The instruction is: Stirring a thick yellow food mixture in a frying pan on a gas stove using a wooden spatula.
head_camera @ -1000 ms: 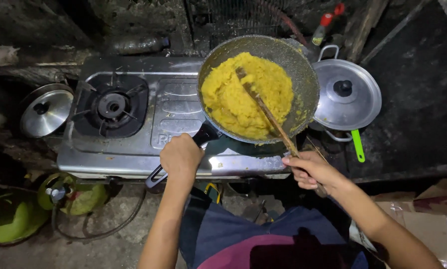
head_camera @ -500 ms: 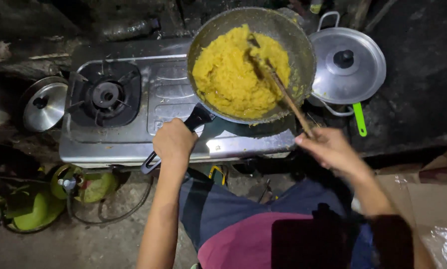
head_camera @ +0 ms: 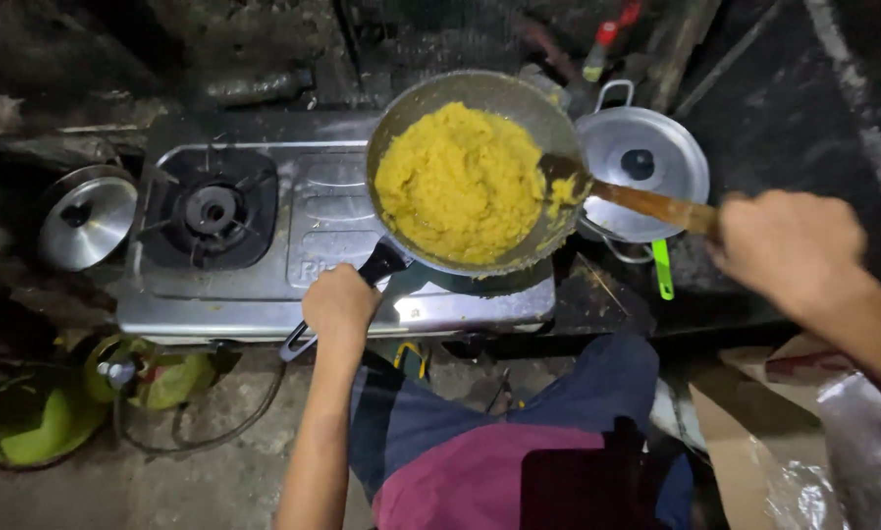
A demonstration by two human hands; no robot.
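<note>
Pan [head_camera: 548, 147] of soft yellow mash [head_camera: 460, 182], likely heavy, sits on the stove [head_camera: 244, 294], so we clench our left hand [head_camera: 340, 304] around its black handle [head_camera: 381, 263] while our right hand [head_camera: 789, 250] grips the wooden spatula [head_camera: 646, 201].

a rough kitchen: gas stove [head_camera: 264, 236], pan [head_camera: 475, 172], pot lids [head_camera: 87, 221].

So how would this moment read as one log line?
left hand: grips black pan handle | right hand: holds wooden spatula in yellow mash | round grey pan: on stove
</note>
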